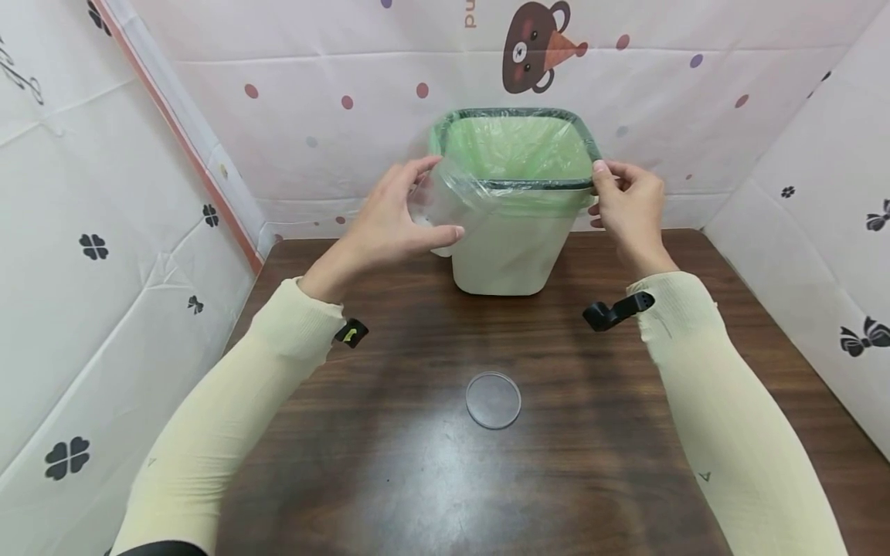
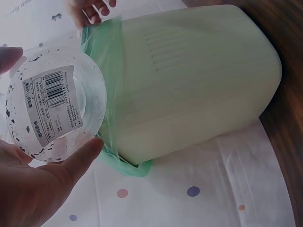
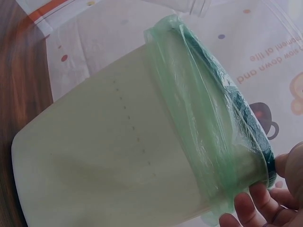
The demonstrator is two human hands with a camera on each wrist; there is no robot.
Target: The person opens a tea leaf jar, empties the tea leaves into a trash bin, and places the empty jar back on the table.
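A pale trash bin (image 1: 504, 255) stands at the far side of the table, with a green bag (image 1: 518, 147) lining it and folded over its dark green rim (image 1: 538, 184). My left hand (image 1: 389, 212) grips a clear plastic jar (image 1: 452, 197) at the bin's left front edge, tilted toward the opening. In the left wrist view a barcode label (image 2: 53, 105) shows on the jar's bottom, with dark specks around it. At the bin's right front corner my right hand (image 1: 631, 207) pinches the rim and bag between thumb and fingers. The jar's contents are hidden.
A clear round lid (image 1: 494, 400) lies flat on the dark wooden table (image 1: 389, 463), nearer to me than the bin. Patterned white sheets (image 1: 375, 85) rise behind the table and at both sides. The bin stands close to the back sheet.
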